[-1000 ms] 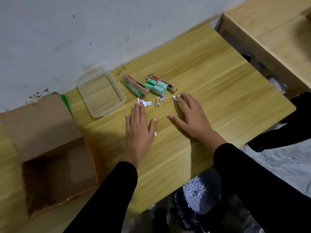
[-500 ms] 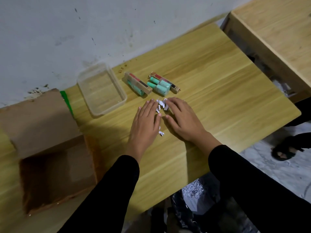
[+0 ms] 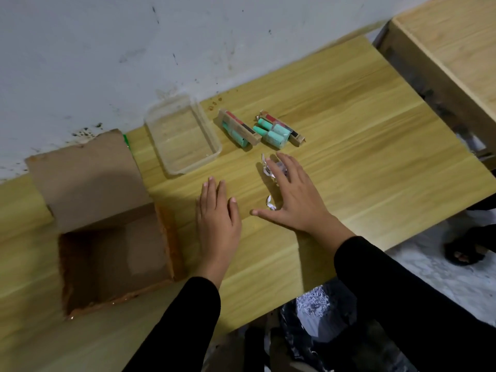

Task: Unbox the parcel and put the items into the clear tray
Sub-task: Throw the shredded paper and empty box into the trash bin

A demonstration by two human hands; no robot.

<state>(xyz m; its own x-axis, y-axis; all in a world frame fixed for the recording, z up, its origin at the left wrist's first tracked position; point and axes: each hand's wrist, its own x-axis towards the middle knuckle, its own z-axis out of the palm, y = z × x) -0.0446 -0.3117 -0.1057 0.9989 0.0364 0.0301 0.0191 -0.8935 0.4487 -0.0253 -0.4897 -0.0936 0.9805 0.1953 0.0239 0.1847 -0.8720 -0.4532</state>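
The open cardboard parcel [image 3: 107, 237] lies at the left of the wooden table, its inside bare. The clear tray [image 3: 185, 135] stands beside the wall with nothing in it. To the tray's right lie two small flat boxes [image 3: 240, 124] and several mint-green tubes [image 3: 273, 132]. My left hand [image 3: 217, 213] rests flat on the table below the tray, holding nothing. My right hand [image 3: 292, 194] lies flat with fingers spread over white paper scraps [image 3: 268, 167], just below the tubes; one more scrap [image 3: 270, 204] lies by its thumb.
A second wooden table [image 3: 456, 49] stands at the upper right across a narrow gap. A green strip [image 3: 126, 139] peeks out behind the parcel flap. Below the table edge sit a dark bag of shredded paper [image 3: 316, 310] and a foot in a sandal [image 3: 467, 253].
My hands came together and swept the paper scraps into a pile. My left hand has since drawn back to the left, while my right hand stays over the scraps.
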